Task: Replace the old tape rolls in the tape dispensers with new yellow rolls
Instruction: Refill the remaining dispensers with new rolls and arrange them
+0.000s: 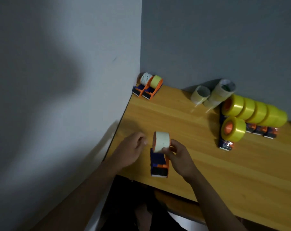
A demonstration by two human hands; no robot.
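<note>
On the wooden desk (208, 164), a blue-and-orange dispenser (159, 165) carries a pale roll (161, 141) at its far end. The right hand (178, 155) pinches that roll from its right side, thumb on the face. The left hand (133, 147) hovers just left of the roll, fingers loosely curled, holding nothing. Well right of the dispenser lie bright yellow rolls (253, 112); two more loaded dispensers (147, 88) stand far behind it in the wall corner.
</note>
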